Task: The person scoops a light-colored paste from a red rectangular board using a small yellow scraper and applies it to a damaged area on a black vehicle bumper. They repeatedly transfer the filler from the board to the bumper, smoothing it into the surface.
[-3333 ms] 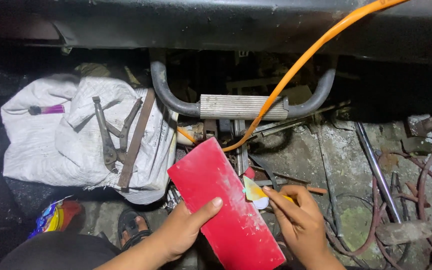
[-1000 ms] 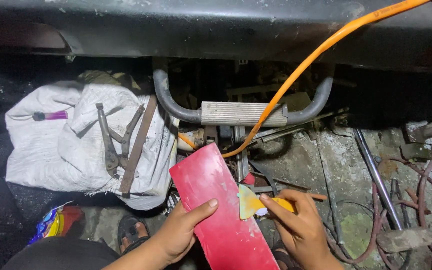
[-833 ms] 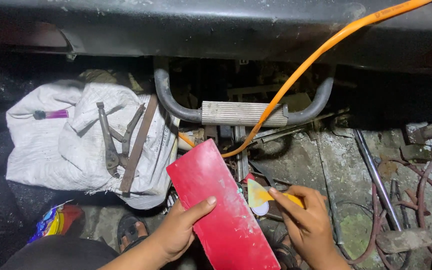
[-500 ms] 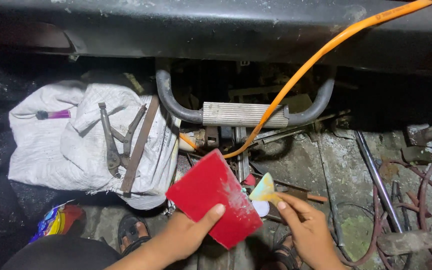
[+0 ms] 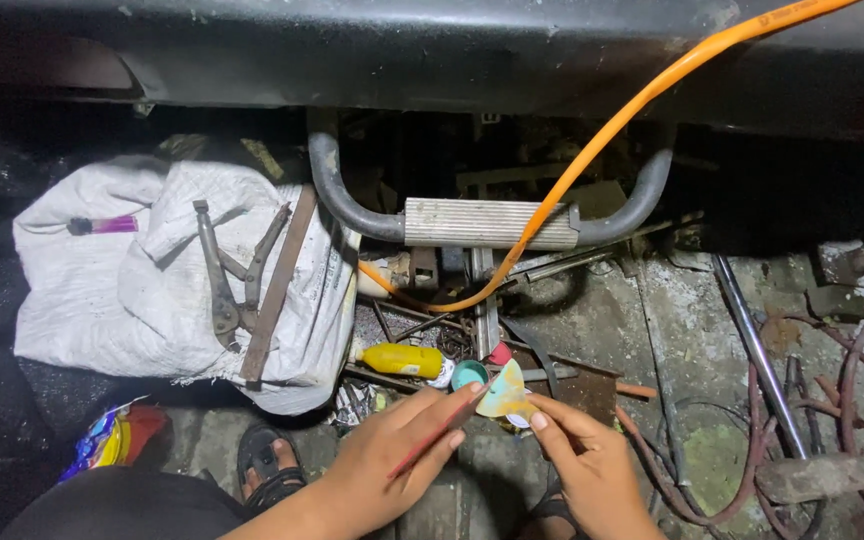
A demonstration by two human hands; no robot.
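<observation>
My left hand [image 5: 397, 455] grips a flat red board [image 5: 442, 430], turned edge-on so it shows only as a thin red line. My right hand [image 5: 592, 465] pinches a small yellow and pale-blue scrap [image 5: 504, 395] by its lower edge, right beside the board's upper end. Just above both hands, a yellow bottle [image 5: 402, 358] with a white cap lies on the ground next to a small teal cap [image 5: 468, 374].
A white sack [image 5: 102, 290] at left carries pliers [image 5: 224, 285] and a rusty flat bar [image 5: 274, 290]. An orange cable [image 5: 632, 110] crosses a grey ribbed step bar [image 5: 487, 222]. Rusty rods and wire [image 5: 802, 400] lie at right. My sandalled foot [image 5: 270, 465] is below.
The red board has turned from lying broad and flat to edge-on in my left hand. My right hand has stayed by it with the yellow scrap, and the yellow bottle now shows.
</observation>
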